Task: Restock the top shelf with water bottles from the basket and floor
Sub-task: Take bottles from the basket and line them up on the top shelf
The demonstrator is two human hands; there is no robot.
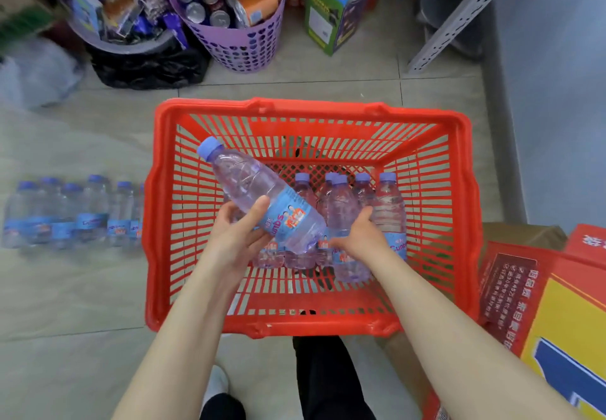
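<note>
A red plastic basket (459, 190) sits on the floor below me with several clear water bottles (390, 203) standing in it, each with a blue cap and blue label. My left hand (236, 232) grips one bottle (249, 180) around its label and holds it tilted above the basket, cap pointing up and left. My right hand (360, 236) reaches down among the standing bottles and wraps around one (344, 209) at its middle. Several more bottles (72, 213) stand in a row on the floor left of the basket. No shelf surface shows.
A purple perforated basket (242, 42) of cans and a grey tub of snack packs (124, 9) stand beyond the red basket. A green carton (331, 9) and a grey shelf upright (459, 16) are at the far right. Red and yellow cartons (557, 304) lie at my right.
</note>
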